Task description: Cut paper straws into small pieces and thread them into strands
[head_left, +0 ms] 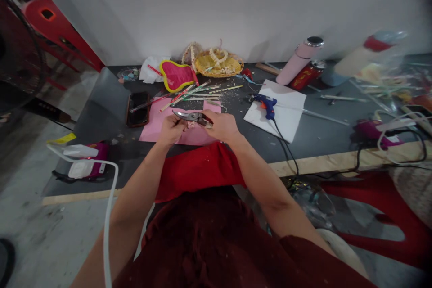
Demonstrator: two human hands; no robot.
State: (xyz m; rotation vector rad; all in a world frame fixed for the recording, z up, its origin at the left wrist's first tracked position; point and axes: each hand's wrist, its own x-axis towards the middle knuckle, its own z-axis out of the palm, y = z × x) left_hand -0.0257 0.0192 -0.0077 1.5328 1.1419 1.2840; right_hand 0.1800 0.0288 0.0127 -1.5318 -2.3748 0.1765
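Note:
My right hand (222, 126) is wrapped round the handles of a pair of pruning shears (191, 117), whose blades point left above a pink sheet (153, 126). Close to the blades, my left hand (171, 130) has its fingers pinched together; what they hold is too small to make out. Small pale bits lie on the pink sheet under the shears. Just beyond, several thin printed paper strips or sticks (202, 96) lie in a loose pile. A red cloth (202, 171) lies at the table edge below my hands.
A phone (138, 109) lies to the left. Behind are a pink, yellow-edged fan shape (178, 76) and a wicker basket (205, 72). Rightward, a blue glue gun (266, 104) rests on a white board (290, 121), near a pink flask (300, 60) and red can (307, 75). Power cords hang at both sides.

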